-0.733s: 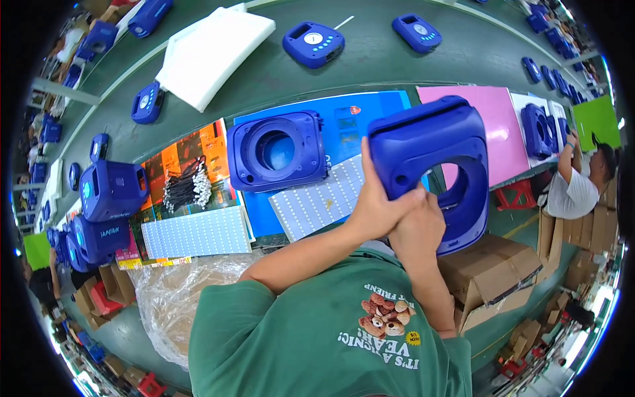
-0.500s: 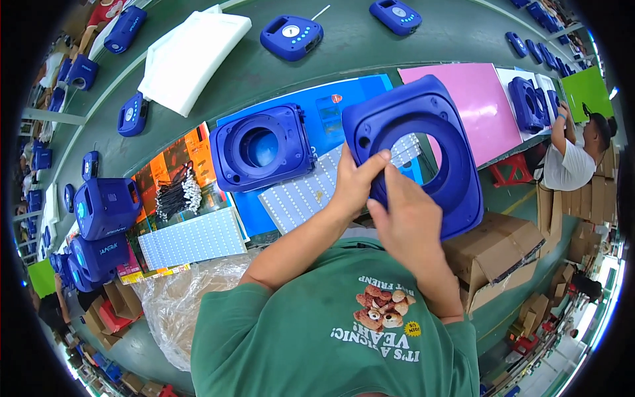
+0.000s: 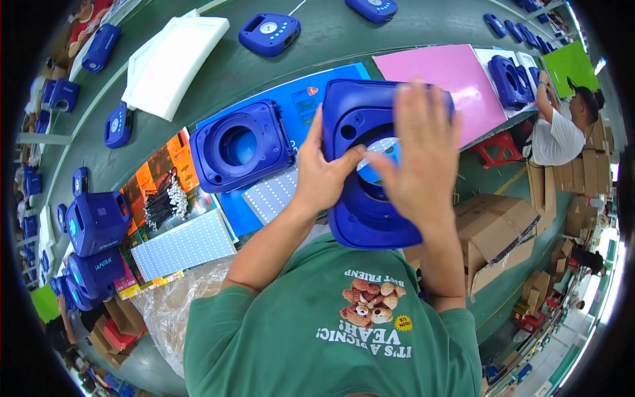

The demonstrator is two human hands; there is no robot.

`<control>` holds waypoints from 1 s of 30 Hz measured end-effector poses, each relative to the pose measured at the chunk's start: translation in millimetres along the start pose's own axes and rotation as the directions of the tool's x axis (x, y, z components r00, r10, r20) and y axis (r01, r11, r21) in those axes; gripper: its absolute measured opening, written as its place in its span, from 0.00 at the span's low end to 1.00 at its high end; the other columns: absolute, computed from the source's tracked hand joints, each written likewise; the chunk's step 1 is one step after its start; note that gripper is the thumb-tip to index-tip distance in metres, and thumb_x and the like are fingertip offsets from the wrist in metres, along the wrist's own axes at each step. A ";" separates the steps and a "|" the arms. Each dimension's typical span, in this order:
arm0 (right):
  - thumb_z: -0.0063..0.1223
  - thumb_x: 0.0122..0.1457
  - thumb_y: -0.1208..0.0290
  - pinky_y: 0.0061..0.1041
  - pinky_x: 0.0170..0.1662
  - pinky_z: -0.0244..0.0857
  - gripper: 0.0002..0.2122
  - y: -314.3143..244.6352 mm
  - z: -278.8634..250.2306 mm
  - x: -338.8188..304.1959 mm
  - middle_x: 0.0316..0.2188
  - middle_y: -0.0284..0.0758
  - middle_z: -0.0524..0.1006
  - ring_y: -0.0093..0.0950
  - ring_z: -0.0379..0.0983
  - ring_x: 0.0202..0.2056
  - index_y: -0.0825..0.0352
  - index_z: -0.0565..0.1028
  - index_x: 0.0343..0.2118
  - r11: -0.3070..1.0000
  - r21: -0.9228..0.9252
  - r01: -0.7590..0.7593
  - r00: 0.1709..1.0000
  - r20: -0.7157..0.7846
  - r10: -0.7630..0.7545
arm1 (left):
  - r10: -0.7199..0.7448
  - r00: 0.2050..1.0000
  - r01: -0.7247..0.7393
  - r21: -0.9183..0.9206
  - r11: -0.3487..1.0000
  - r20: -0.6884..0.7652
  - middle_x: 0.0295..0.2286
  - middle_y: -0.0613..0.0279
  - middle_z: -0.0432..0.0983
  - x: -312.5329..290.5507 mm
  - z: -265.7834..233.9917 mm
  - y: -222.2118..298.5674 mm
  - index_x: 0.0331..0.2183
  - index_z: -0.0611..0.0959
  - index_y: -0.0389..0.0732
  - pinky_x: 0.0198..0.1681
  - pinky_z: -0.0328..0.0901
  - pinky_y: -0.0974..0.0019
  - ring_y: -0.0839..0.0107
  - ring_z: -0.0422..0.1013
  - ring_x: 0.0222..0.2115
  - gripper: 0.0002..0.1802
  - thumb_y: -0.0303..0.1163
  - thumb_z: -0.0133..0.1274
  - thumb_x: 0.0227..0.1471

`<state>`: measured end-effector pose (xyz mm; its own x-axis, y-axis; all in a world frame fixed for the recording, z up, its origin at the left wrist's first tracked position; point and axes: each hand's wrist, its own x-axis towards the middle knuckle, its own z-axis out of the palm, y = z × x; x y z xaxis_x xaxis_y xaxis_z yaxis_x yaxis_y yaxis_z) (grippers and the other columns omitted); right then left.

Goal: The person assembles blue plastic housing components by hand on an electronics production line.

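At the left of the frame, two blue cases [image 3: 99,218] stood one behind the other at the table's edge. Above them lay a small blue device [image 3: 118,126] with a round dial, and right of that a white foam slab [image 3: 175,63] in the upper left. Below the slab, a bundle of black wires [image 3: 159,204] with white ends rested on a printed orange sheet [image 3: 184,159], just above a white-dotted panel [image 3: 185,246]. Left of centre, a ring-shaped blue part [image 3: 268,155] lay on a blue sheet [image 3: 241,217].

At the centre, the left hand [image 3: 323,175] gripped the left edge of a blue housing [image 3: 364,109], its thumb laid over the face near the round opening. The housing was held up above the table, its opening toward the camera. The right hand [image 3: 423,162], blurred, was spread flat with fingers pointing up across the housing's right part, grasping nothing; whether its palm touched the surface could not be told.

Farther right lay a pink sheet [image 3: 450,83], with a cardboard box [image 3: 493,225] below it and a red stool [image 3: 496,149] between. At the far right, a person in a white shirt [image 3: 559,135] reached up toward another blue part [image 3: 509,83].
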<state>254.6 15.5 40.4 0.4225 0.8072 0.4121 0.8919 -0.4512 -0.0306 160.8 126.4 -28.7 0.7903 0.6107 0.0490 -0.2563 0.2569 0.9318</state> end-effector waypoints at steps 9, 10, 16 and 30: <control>0.42 0.52 0.42 0.47 0.61 0.35 0.38 -9.0 -19.3 -7.8 0.61 0.40 0.54 0.43 0.45 0.62 0.66 0.55 0.60 0.998 0.045 0.049 0.997 0.066 -0.051 | 0.054 0.998 -0.053 0.017 0.998 -0.018 0.47 0.55 0.67 -14.1 -17.7 16.0 0.57 0.56 0.31 0.51 0.60 0.66 0.69 0.66 0.46 0.45 0.21 0.59 0.39; 0.47 0.50 0.43 0.48 0.61 0.36 0.38 -2.4 -20.1 -9.8 0.60 0.40 0.56 0.43 0.47 0.62 0.67 0.57 0.59 0.996 0.088 -0.027 1.000 0.004 0.027 | 0.097 0.995 -0.096 0.040 0.995 -0.009 0.47 0.55 0.67 -17.1 -23.2 15.9 0.57 0.56 0.31 0.52 0.59 0.66 0.69 0.66 0.46 0.45 0.21 0.59 0.39; 0.38 0.50 0.35 0.48 0.59 0.40 0.41 -19.6 -11.9 -5.2 0.58 0.42 0.59 0.42 0.51 0.60 0.68 0.58 0.58 0.996 0.075 0.042 0.998 -0.039 -0.039 | 0.112 0.993 -0.116 0.153 0.981 0.036 0.48 0.52 0.66 -18.5 -16.7 21.8 0.59 0.51 0.31 0.52 0.59 0.65 0.67 0.65 0.48 0.48 0.22 0.59 0.39; 0.56 0.44 0.39 0.30 0.55 0.54 0.52 14.4 12.5 -63.2 0.51 0.45 0.64 0.34 0.61 0.54 0.73 0.45 0.61 0.032 0.941 -0.336 0.924 0.323 0.204 | 0.004 1.000 -0.003 -0.138 0.990 0.008 0.45 0.60 0.68 -18.2 -48.0 19.2 0.55 0.63 0.32 0.53 0.55 0.67 0.71 0.63 0.48 0.43 0.29 0.63 0.37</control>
<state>242.8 -37.2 2.5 0.6246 0.7768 0.0805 0.0380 0.0727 -0.9966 114.8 156.1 -29.0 0.7934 0.6061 0.0559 -0.3335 0.3561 0.8729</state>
